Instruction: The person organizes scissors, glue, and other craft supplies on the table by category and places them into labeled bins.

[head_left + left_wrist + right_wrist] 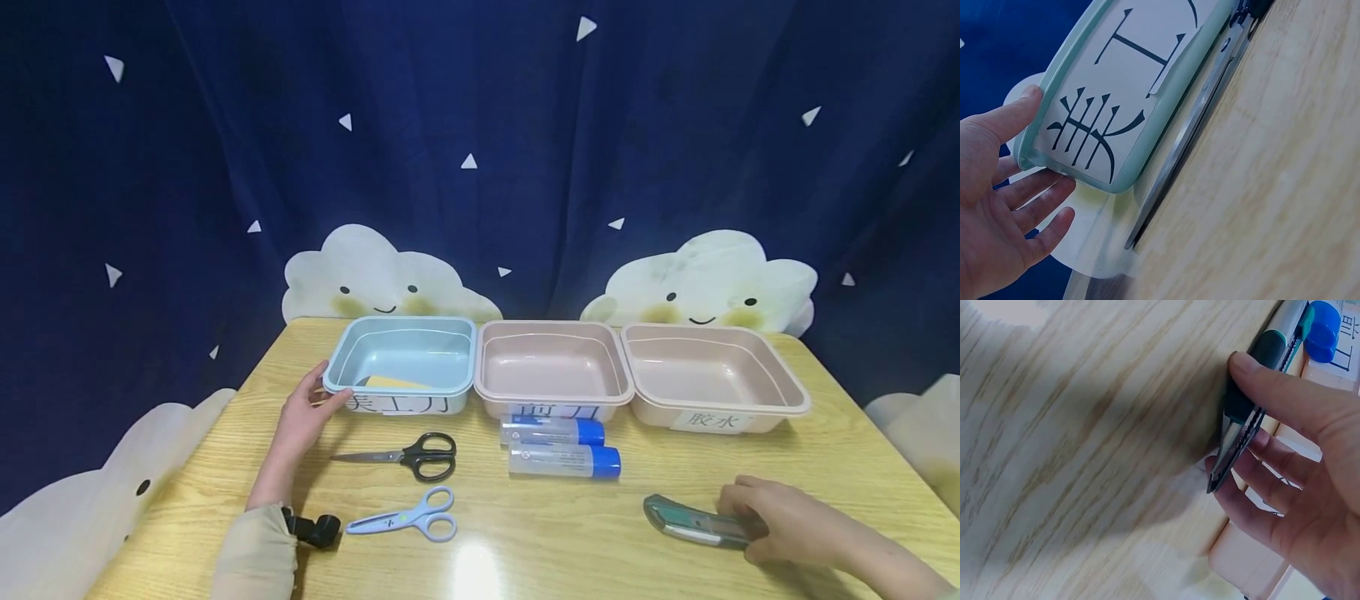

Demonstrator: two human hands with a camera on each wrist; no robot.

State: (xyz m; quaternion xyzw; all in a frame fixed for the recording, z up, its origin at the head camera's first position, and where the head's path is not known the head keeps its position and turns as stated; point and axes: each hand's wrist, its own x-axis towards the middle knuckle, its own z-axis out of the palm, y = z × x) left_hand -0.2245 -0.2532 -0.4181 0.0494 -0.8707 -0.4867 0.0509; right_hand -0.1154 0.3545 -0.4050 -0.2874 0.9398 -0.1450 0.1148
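My left hand point(306, 417) is at the front left corner of a light blue plastic basin point(401, 323), thumb on its front rim and fingers along the side; in the left wrist view the thumb and index finger pinch that corner. A yellow thing point(392, 382) lies inside the basin, partly hidden by the front wall. At the right, my right hand point(787, 521) grips one end of a green and grey utility knife point(693, 522). The right wrist view shows the thumb on one side of the knife point(1266, 356) and fingers on the other.
Two pinkish basins, a middle one point(555, 398) and a right one point(716, 402), adjoin the blue one, all labelled. Before the middle one lie two blue-capped glue bottles point(551, 459). Black-handled scissors point(429, 457) and light blue scissors point(408, 518) lie left. A dark curtain point(480, 108) hangs behind.
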